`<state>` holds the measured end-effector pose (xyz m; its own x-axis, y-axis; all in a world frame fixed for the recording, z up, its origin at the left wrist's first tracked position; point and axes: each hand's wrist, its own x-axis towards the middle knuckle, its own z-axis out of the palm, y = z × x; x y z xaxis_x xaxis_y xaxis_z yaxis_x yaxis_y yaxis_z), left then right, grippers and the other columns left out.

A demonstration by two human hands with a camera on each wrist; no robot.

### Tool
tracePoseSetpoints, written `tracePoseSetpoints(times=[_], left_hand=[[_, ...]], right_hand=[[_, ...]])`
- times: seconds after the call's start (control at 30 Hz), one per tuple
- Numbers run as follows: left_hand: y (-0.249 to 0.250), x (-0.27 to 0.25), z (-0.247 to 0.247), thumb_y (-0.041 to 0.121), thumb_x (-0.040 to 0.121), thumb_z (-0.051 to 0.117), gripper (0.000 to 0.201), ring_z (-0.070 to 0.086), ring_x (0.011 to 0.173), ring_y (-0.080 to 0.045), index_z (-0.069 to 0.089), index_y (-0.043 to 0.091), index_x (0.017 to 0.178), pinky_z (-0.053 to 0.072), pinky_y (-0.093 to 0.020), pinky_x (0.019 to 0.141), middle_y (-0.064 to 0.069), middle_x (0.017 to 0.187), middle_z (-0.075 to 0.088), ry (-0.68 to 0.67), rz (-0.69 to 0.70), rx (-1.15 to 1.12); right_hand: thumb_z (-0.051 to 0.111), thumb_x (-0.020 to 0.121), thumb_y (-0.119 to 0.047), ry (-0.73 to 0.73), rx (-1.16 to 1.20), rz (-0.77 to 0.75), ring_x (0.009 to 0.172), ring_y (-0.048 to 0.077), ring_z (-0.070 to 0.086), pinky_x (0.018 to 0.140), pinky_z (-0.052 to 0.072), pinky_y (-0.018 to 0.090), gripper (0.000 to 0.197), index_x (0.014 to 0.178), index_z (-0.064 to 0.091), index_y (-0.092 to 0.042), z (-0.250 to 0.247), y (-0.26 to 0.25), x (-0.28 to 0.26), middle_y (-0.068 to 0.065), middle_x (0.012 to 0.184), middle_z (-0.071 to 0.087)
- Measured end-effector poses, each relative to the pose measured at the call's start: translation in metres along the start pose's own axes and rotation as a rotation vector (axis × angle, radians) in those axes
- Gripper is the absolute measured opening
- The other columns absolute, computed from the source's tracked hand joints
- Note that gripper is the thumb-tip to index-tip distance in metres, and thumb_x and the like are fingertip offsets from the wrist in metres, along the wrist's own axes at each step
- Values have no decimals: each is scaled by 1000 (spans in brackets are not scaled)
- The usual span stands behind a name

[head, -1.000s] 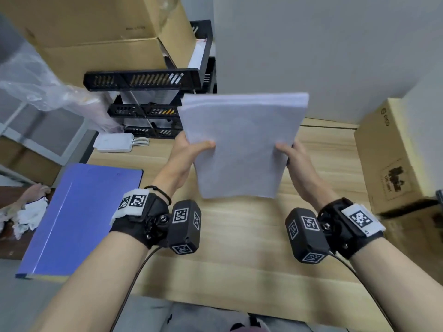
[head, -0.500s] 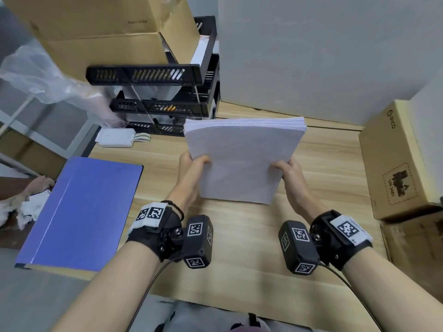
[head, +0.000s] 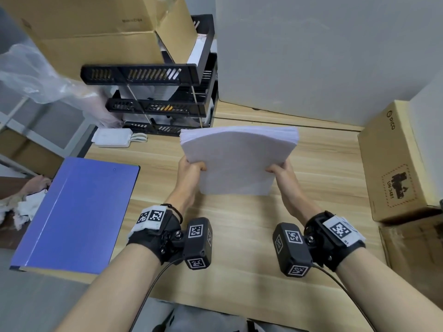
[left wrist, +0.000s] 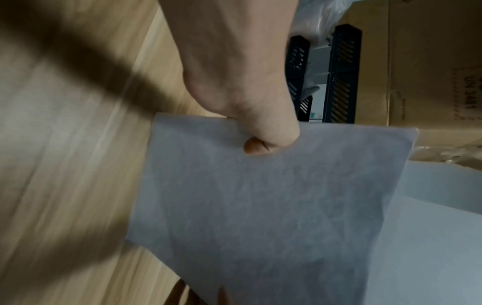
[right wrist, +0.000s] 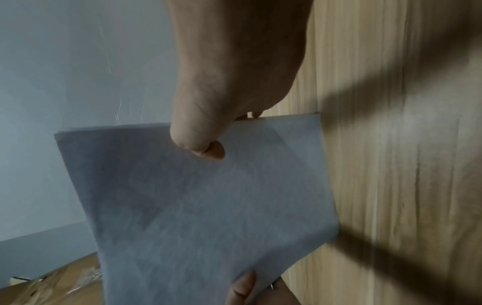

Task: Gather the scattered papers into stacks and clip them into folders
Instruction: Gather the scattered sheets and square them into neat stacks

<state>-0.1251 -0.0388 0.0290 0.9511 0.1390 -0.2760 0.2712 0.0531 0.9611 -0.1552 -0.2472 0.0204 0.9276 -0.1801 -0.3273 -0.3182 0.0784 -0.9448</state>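
A thick stack of white paper (head: 236, 161) stands on its lower edge on the wooden desk (head: 239, 248), leaning away from me. My left hand (head: 191, 170) grips its left side with the thumb on the front sheet (left wrist: 271, 140). On the opposite side my right hand (head: 279, 168) grips the stack (right wrist: 198, 206), thumb (right wrist: 200, 142) on the front. A closed blue folder (head: 76, 212) lies flat at the desk's left edge, apart from both hands.
A black tiered paper tray (head: 155, 101) stands at the back left under cardboard boxes (head: 96, 27). A white adapter (head: 112, 138) lies before it. Another cardboard box (head: 395, 164) sits at the right. A grey partition (head: 323, 56) closes the back.
Both hands have lowered the paper stack from mid-air until its bottom edge meets the desk. The grips stay on its two sides.
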Motion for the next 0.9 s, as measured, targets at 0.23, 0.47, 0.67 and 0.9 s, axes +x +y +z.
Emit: tracePoseSetpoints(times=[0.23,0.47,0.67,0.9], left_hand=[[-2,9,-7,-2,60,47,35,54,81,-13,58,7,92,43,-22,66,-3,89,61,-5,-26,9],[-9,11,-13,-6,64,46,40,54,87,-16,59,-3,102,42,-29,76,-5,92,61,-29,-50,55],[-2,13,-10,-15,73,43,36,59,82,-9,60,10,93,46,-23,75,-1,90,65,-37,-45,57],[-3,16,-16,-3,88,45,34,62,100,-12,65,19,103,46,-26,87,9,102,70,-81,-33,55]], right_hand=[[44,86,1,52,-21,33,97,11,53,77,42,24,40,123,52,-12,-3,3,8,-3,109,58],[44,85,4,2,-54,41,104,12,54,81,43,24,44,124,52,-14,-7,10,9,-2,115,60],[45,88,1,-35,-46,31,100,4,56,79,42,20,42,127,52,-13,-6,4,15,-4,117,62],[44,101,-17,-51,-72,54,90,-17,54,71,43,4,27,124,56,-21,-12,13,20,-18,113,61]])
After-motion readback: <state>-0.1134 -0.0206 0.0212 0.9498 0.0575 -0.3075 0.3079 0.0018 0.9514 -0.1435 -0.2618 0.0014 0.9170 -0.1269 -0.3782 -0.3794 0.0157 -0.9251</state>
